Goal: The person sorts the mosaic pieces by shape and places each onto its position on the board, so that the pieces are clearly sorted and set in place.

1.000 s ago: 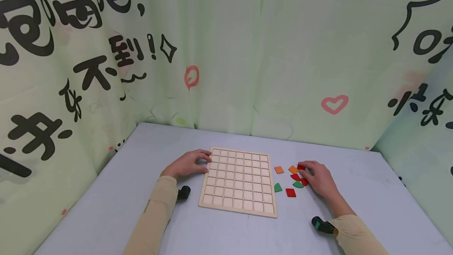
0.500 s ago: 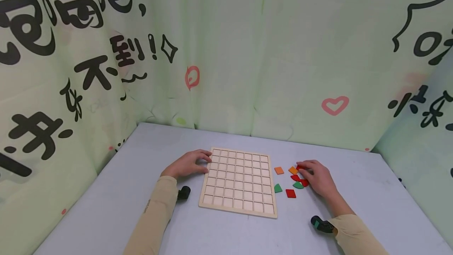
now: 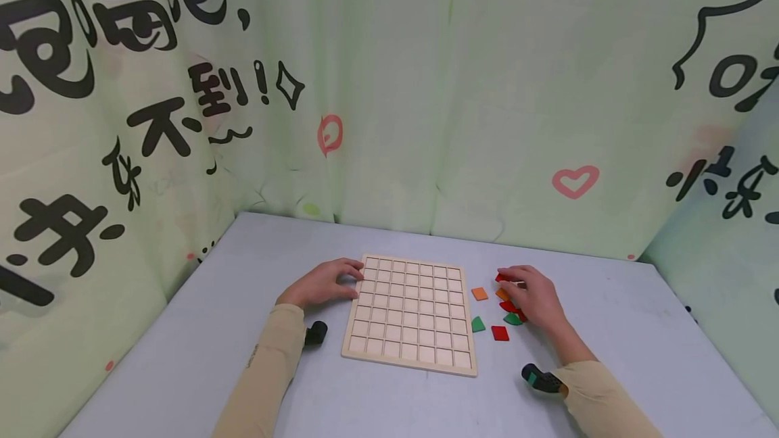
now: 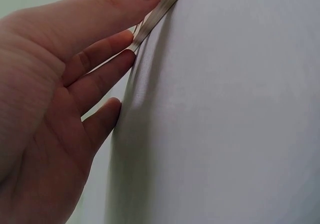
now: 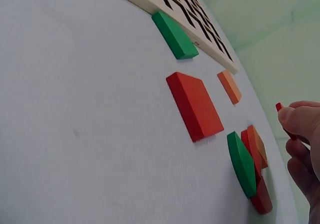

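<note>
In the lower centre of the frame, nearest to you, the wooden board (image 3: 406, 316) lies on the table (image 3: 182, 357). To its right come a red square piece (image 3: 500, 334), then a green rounded piece (image 3: 512, 319) in a tight group with an orange piece (image 3: 502, 294). Your left hand (image 3: 322, 282), fingers loosely extended, touches the board's left edge; a harder push may turn it. Your right hand (image 3: 537, 296), if lowered, could scatter the group. Its fingertips pinch a small red piece (image 3: 500, 277), right of centre: bright, thin, mostly covered; a weak pinch might drop it.
</note>
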Demonstrator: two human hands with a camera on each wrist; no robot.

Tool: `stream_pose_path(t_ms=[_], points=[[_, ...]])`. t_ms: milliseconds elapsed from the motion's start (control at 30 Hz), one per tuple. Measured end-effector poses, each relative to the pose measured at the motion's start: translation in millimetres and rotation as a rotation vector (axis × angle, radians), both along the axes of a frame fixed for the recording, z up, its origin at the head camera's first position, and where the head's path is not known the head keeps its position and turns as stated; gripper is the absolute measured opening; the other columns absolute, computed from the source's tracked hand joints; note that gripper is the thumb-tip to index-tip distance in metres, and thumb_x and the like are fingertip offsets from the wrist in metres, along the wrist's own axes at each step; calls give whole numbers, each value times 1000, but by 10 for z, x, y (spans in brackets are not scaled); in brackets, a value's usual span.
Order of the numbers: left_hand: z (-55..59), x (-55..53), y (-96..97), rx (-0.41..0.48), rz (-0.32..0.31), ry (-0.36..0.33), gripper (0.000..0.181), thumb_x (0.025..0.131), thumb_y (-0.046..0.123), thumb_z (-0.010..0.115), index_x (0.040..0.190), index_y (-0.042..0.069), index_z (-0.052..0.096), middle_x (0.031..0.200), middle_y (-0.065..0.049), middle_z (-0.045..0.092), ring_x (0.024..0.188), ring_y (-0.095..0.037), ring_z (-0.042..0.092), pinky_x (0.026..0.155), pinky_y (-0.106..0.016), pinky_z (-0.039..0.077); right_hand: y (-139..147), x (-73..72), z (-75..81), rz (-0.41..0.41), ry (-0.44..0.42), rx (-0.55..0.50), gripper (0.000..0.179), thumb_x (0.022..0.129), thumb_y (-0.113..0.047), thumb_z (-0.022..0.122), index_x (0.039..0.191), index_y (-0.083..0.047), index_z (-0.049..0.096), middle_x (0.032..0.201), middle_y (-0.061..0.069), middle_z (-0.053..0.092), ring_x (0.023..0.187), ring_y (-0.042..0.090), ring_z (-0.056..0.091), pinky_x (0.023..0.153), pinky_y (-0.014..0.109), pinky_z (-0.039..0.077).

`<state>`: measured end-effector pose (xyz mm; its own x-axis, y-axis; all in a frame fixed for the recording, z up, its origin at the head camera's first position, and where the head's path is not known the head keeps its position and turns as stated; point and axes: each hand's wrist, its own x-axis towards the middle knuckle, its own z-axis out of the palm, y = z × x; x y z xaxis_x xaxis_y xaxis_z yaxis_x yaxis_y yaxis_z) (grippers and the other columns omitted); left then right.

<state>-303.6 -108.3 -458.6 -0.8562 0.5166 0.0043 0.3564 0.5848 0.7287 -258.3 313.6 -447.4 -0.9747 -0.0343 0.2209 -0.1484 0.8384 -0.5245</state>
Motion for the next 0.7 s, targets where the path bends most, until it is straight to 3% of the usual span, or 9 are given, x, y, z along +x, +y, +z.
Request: stream_pose_path(t_ms=[400,700], points=[[15,23,3,6,14,-11,30,84,16,78,113,11,70,143,-3,51,140,-26,37,116,-43,29,-167,-82,-41,-33,-61,-92,43,95,-17,66,133,-2,57,129,22,56,116,37,52,91,48,54],[24,27,-6,-3,3,0,31,84,15,77,113,9,70,144,-4,51,140,-26,37,116,-43,29,-243,-97,-14,-48,-67,-119,41,96,-20,64,133,-5,58,129,20,57,107,33,58,79,36,59]])
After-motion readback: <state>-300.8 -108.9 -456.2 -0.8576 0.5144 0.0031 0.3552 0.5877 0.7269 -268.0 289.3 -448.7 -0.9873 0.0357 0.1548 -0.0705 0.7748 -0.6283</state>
